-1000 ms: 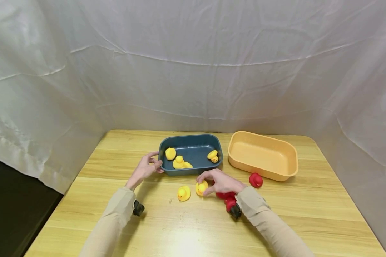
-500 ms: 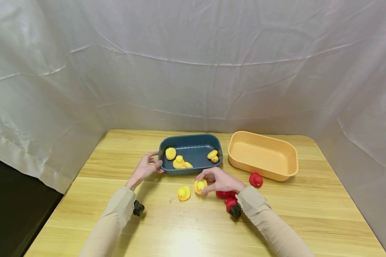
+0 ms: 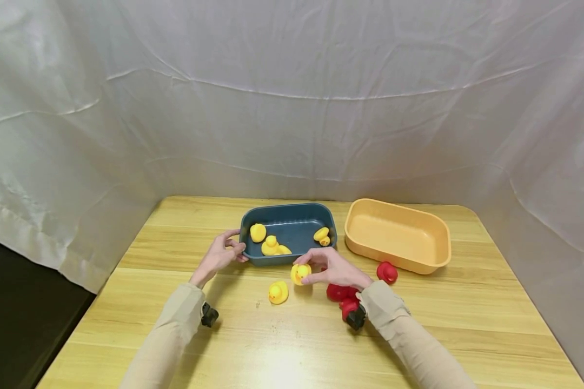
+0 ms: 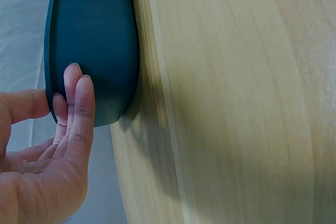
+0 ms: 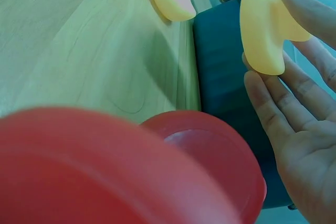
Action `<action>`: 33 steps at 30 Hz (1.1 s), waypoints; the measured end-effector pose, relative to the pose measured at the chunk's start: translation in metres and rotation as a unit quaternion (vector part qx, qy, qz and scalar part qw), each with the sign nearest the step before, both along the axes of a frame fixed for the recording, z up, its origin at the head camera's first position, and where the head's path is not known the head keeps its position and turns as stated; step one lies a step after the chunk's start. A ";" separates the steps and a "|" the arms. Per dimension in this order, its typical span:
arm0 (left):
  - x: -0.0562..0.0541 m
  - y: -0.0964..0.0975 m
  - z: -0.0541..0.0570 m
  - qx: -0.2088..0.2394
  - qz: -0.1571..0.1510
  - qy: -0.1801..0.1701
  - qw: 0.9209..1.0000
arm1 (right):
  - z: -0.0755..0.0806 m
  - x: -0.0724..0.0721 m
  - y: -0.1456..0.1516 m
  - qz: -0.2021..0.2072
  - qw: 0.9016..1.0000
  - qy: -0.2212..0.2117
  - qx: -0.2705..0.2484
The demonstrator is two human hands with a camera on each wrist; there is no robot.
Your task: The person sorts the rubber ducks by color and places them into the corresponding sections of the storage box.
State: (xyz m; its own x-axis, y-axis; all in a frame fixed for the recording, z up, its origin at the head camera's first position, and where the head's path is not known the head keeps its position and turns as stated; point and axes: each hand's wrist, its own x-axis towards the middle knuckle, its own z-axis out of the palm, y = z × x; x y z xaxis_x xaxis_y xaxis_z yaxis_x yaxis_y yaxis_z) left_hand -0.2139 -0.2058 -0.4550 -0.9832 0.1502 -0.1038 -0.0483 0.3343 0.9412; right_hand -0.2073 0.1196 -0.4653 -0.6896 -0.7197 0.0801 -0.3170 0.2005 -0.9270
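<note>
My right hand (image 3: 339,270) pinches a yellow rubber duck (image 3: 300,274) between thumb and fingers, just in front of the dark blue bin (image 3: 267,260). In the right wrist view the held duck (image 5: 258,35) overlaps the bin's side, raised off the table. My left hand (image 3: 218,257) grips the bin's left end; the left wrist view has several fingers (image 4: 83,108) against its outer wall and one digit at the rim. Inside lie several yellow ducks, among them one at the left (image 3: 258,233) and one tipped at the right (image 3: 323,236). Another yellow duck (image 3: 278,292) sits on the table.
Red ducks (image 3: 338,293) lie under my right wrist, partly hidden by it. One more red duck (image 3: 386,272) sits before the orange bin (image 3: 399,260), which stands right of the blue one. A pale curtain (image 3: 292,135) hangs behind the wooden table (image 3: 253,346).
My right hand has closed on the yellow duck and lifted it from the table, up and slightly left toward the blue bin. The left hand and both bins have stayed put.
</note>
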 end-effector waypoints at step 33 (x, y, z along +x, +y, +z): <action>0.001 0.000 0.001 -0.004 0.004 -0.004 1.000 | 0.021 -0.021 -0.005 -0.099 0.994 0.001 -0.036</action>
